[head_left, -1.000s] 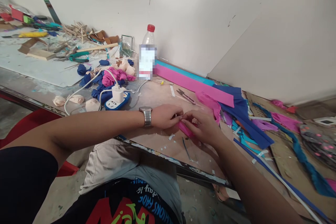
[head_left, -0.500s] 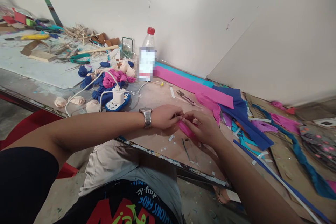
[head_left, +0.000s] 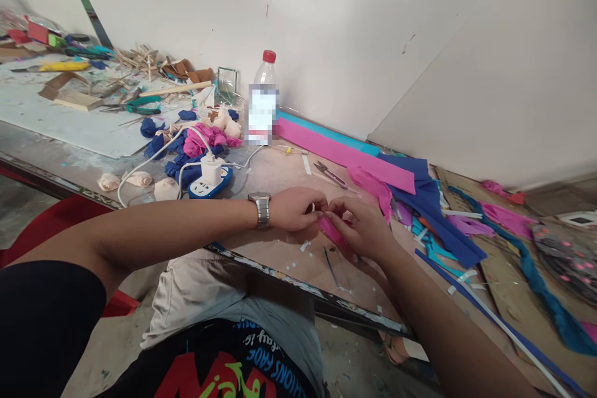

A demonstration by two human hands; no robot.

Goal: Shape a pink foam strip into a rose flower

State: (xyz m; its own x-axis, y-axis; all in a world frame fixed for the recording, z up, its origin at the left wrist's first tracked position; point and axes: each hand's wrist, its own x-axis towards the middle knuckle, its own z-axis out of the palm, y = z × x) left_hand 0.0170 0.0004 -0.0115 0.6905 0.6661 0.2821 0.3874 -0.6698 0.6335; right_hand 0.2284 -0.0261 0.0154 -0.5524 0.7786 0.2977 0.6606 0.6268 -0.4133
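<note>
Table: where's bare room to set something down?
Bare tabletop shows between the power strip, scissors and left hand. The pale board, in front of the pliers, looks mostly free. It is crowded behind the power strip, with crumpled paper, and right of the right hand, with paper strips.

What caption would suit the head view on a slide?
Left hand and right hand meet at a bright pink piece over a cluttered worktable.

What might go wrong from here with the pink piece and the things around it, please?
The pink piece, held between the left hand and the right hand, might tear if pulled hard. The cable loops close to the left forearm, so a sweep could snag it and shift the power strip.
</note>
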